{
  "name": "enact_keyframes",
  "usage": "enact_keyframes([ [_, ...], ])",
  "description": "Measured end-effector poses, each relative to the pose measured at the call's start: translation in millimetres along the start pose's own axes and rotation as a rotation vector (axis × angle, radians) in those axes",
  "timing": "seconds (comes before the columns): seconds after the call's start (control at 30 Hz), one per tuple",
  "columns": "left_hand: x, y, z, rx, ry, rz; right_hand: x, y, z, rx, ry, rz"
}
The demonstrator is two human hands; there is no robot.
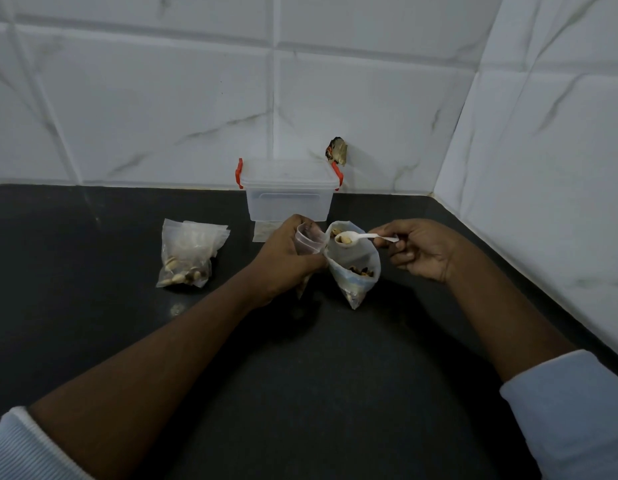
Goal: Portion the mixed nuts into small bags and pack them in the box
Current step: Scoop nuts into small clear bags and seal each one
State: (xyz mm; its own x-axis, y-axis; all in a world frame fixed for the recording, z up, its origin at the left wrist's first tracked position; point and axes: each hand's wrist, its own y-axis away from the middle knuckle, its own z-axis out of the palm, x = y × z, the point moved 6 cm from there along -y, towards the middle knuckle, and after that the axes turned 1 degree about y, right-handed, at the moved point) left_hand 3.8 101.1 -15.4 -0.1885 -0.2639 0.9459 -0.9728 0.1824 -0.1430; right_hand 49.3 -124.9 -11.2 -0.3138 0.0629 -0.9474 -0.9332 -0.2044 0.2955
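A few nuts (343, 240) lie in the bowl of a white spoon (361, 236), which is held level over the open mouth of the big bag (361, 259). More nuts show dark through the lower part of that bag. The right hand (420, 252) pinches the spoon's handle between thumb and forefinger, with the other fingers curled under. The big bag stands near the middle of the surface (335, 375), its tip down. It touches the left hand (283, 263), whose fingers are curled round a small bag (305, 241) with its mouth held open. Whether this hand also grips the big bag's rim I cannot tell.

Towards the left edge lie filled bags (188, 254) in a heap. The clear box (288, 194), its lid on and its latches red, stands at the back edge against the tiled wall (162, 98). A flat bag (263, 232) lies just in front of it.
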Motion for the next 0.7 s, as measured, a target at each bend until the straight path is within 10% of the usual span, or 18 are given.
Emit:
enact_keyframes([
  [0.3,-1.5,2.8,1.2,0.0,0.046,0.014,-18.7,16.6,35.3,-0.175,-0.011,-0.308],
  [0.7,-2.9,-0.1,0.3,0.046,0.062,0.051,-24.3,31.0,53.7,-0.149,0.737,-0.639],
])
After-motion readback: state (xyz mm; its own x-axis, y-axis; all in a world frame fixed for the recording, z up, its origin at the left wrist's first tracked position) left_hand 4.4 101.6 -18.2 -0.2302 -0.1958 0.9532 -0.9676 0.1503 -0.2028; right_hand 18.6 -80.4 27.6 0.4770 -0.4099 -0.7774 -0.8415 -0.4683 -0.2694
